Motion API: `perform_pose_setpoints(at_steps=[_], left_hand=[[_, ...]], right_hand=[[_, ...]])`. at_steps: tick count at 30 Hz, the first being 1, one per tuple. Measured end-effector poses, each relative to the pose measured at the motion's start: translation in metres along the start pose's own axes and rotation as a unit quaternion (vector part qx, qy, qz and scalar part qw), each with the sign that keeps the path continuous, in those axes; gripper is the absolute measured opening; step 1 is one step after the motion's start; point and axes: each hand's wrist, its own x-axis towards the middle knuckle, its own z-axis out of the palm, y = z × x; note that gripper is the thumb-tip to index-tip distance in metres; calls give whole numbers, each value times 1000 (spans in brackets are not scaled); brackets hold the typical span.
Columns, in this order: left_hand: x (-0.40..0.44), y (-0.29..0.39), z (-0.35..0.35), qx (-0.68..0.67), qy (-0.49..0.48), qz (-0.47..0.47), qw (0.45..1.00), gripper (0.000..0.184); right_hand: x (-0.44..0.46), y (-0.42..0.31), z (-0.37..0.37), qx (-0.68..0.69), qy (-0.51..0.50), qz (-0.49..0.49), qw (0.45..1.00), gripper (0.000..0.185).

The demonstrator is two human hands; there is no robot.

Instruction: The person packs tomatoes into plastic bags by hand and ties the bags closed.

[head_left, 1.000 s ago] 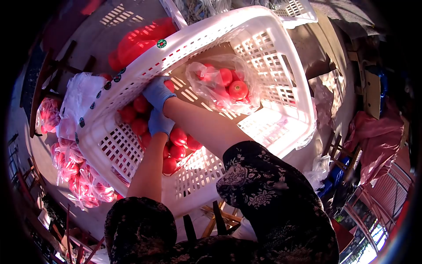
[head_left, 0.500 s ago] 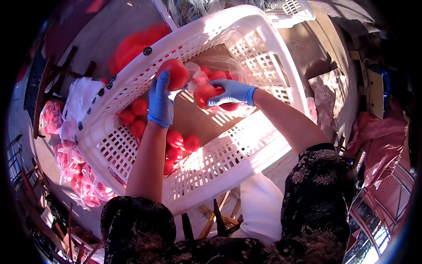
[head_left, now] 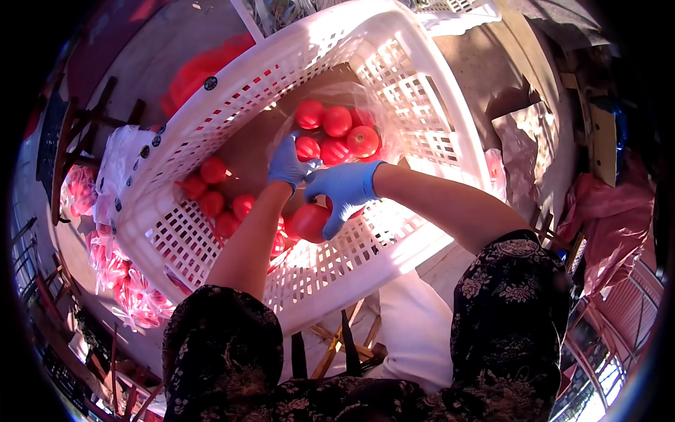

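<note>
Several toms. (head_left: 337, 122) are held in clear bag (head_left: 388, 137) in white basket (head_left: 281, 49). 1 loose tom. (head_left: 309, 224) is gripped by R hand (head_left: 346, 188); L hand (head_left: 288, 165) grip can't be told. Basket's L-end toms. are part-blocked by L forearm (head_left: 247, 243).

Left hand (head_left: 292, 164): fingertips partly obscured at the clear bag (head_left: 341, 89) — contact with the bagged tomatoes (head_left: 337, 121) not determinable. Right hand (head_left: 344, 188): conceals part of the held tomato (head_left: 308, 224). Rim sticker (head_left: 210, 83): print too small to read. Second crate (head_left: 460, 22) — cut off by the top edge.
</note>
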Motion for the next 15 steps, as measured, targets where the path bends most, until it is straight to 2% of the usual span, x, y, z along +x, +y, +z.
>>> perform_pose_setpoints(at_steps=[2,4,6,9,11,12,15], left_hand=[[-10,-7,-5,60,33,89,994,83],[-26,-2,-15,121,101,80,984,80],[-38,4,-29,183,169,72,966,77],[-43,-17,-12,126,203,-115,964,59],[-29,-51,2,-44,62,-223,972,32],[-25,-61,4,-127,-12,-273,954,19],[-37,-35,-8,-341,135,-105,924,17]], right_hand=[[-6,8,-15,-6,19,30,999,70],[-10,21,-28,18,83,58,995,68],[-6,25,-40,47,178,127,975,64],[10,13,-50,-78,270,202,938,56],[27,10,-48,-140,295,233,916,53],[41,16,-42,-165,298,254,905,51],[78,30,-31,-226,302,311,872,48]])
